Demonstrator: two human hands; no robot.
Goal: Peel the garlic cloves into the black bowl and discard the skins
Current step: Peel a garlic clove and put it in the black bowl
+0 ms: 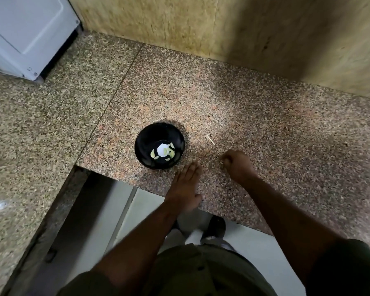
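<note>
the big speckled stone counter fills most of the view, and it bends round in an l shape on the left side. behind it stands a tan wall with a rough look. a white machine sits in the far left corner on the counter. down low there is a pale tiled floor, and a foot in a dark sandal with a white sock shows under the counter edge. the person wears an olive green shirt. the left hand lies flat on the counter near its front edge, fingers straight and close together, palm down, just beside the bowl on its right. the right hand is on the counter a little further right, with its fingers curled in tight like a small fist; i cannot tell if something tiny is inside it. the two hands are apart. the black bowl stands upright on the counter, near the front edge, not touched by either hand. inside it lie a few pale yellow peeled garlic cloves at the bottom, round a bright white spot that is too shiny to make out. a small thin pale stick lies on the counter to the right of the bowl, just past the right hand.
</note>
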